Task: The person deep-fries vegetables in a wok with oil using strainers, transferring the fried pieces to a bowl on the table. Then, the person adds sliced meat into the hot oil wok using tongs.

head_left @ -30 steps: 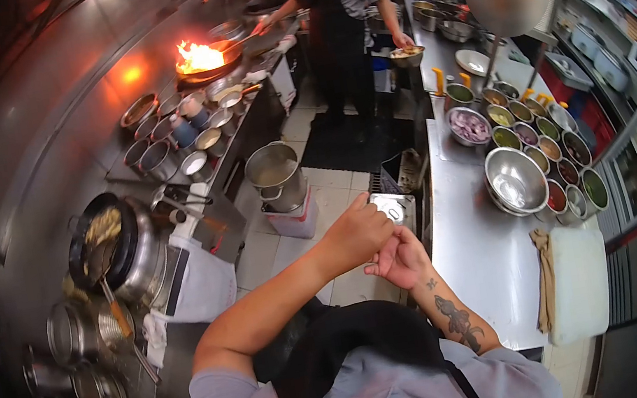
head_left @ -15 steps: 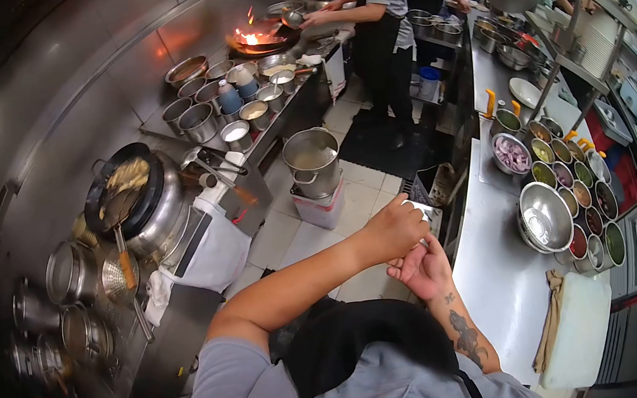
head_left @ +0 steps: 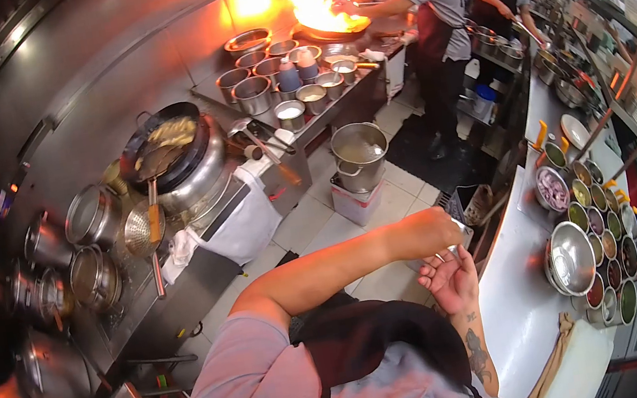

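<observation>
My left hand (head_left: 430, 233) is closed in front of my chest, its knuckles toward the floor gap between the counters. What it holds, if anything, is hidden. Just below it, my right hand (head_left: 452, 282) is turned palm up with its fingers loosely curled and apart, close against the underside of the left. A small pale glint shows between the two, too small to make out. To the right of the hands lies the steel counter (head_left: 508, 294); a metal pot (head_left: 360, 157) stands beyond them on a white box (head_left: 358, 203).
A wok (head_left: 165, 148) with food and a ladle sits at left, near a strainer (head_left: 144, 229). Flames (head_left: 322, 11) rise from a wok beside a co-worker (head_left: 442, 4). A steel bowl (head_left: 571, 259) and ingredient containers line the right counter, by a cutting board (head_left: 582, 365).
The view has swung left, so things sit further right. My hands have stayed together. The flames, lower half a second ago, are high again, and the co-worker there has shifted posture.
</observation>
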A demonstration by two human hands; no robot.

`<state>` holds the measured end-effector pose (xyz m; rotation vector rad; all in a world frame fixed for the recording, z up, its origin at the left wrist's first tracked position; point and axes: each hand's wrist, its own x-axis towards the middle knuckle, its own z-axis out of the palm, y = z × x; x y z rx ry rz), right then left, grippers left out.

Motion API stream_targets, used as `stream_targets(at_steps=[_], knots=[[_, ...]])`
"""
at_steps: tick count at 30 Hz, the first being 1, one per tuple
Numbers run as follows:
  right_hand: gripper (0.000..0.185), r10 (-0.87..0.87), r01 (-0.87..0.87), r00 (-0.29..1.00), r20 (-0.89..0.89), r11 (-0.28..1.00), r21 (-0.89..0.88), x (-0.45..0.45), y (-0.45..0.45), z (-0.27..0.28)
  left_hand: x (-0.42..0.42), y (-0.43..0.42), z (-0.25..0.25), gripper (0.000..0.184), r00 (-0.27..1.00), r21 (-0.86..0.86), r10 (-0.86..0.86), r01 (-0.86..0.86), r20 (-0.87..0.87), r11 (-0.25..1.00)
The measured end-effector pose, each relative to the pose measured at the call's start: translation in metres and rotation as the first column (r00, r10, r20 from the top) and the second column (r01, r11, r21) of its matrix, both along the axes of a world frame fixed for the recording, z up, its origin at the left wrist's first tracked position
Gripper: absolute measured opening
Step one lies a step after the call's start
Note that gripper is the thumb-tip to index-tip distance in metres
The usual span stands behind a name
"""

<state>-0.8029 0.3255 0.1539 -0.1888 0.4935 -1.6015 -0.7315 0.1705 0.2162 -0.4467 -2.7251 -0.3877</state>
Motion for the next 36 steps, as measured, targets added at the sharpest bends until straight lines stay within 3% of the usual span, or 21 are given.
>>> stream_targets(at_steps=[6, 9, 14, 18, 21, 24, 27, 31, 34, 36], knots=[[0.051, 0.004, -0.004, 1.0, 0.015, 1.0, 0.006, 0.004, 0.0, 0.005, 0.006, -0.001, -0.003, 0.015, 0.99, 0.073, -0.048, 0.058, -0.129, 0.996], [0.052, 0.012, -0.012, 0.999, 0.035, 1.0, -0.007, 0.006, 0.002, 0.008, 0.002, -0.003, -0.01, 0.015, 0.998, 0.117, -0.027, 0.033, -0.048, 0.993], [0.053, -0.002, 0.004, 0.999, 0.044, 0.999, -0.054, 0.007, 0.004, 0.006, 0.004, 0.002, -0.009, 0.013, 0.998, 0.412, -0.032, 0.01, 0.046, 0.911], [0.054, -0.01, 0.007, 1.0, -0.022, 0.994, -0.11, 0.009, 0.004, 0.008, 0.01, 0.005, -0.002, 0.014, 0.991, 0.597, -0.079, 0.002, 0.104, 0.803], [0.055, -0.034, 0.016, 0.987, -0.154, 0.993, -0.12, 0.011, 0.004, 0.008, 0.009, 0.003, -0.015, 0.017, 0.999, 0.544, -0.025, 0.009, 0.023, 0.839], [0.058, -0.043, 0.02, 0.946, -0.32, 0.997, -0.075, 0.01, 0.001, 0.008, 0.025, 0.01, 0.003, 0.027, 0.911, 0.708, -0.019, -0.308, 0.413, 0.636], [0.063, 0.005, -0.006, 0.888, -0.46, 1.0, -0.001, -0.003, -0.005, -0.003, 0.025, 0.017, -0.041, 0.037, 0.836, 0.922, -0.4, -0.38, 0.376, 0.074], [0.058, 0.005, 0.036, 0.832, -0.555, 0.997, 0.064, -0.008, -0.013, -0.013, 0.028, 0.022, -0.093, 0.038, 0.936, 0.964, -0.233, -0.263, 0.263, 0.031], [0.038, -0.096, 0.222, 0.694, -0.714, 0.971, 0.084, -0.008, -0.017, -0.026, 0.042, 0.008, -0.12, 0.032, 0.927, 0.926, 0.059, -0.373, 0.37, 0.057], [0.025, -0.136, 0.32, 0.572, -0.809, 0.945, 0.068, -0.016, -0.02, -0.046, 0.07, -0.011, -0.127, 0.028, 0.897, 0.901, 0.111, -0.433, 0.428, 0.026]])
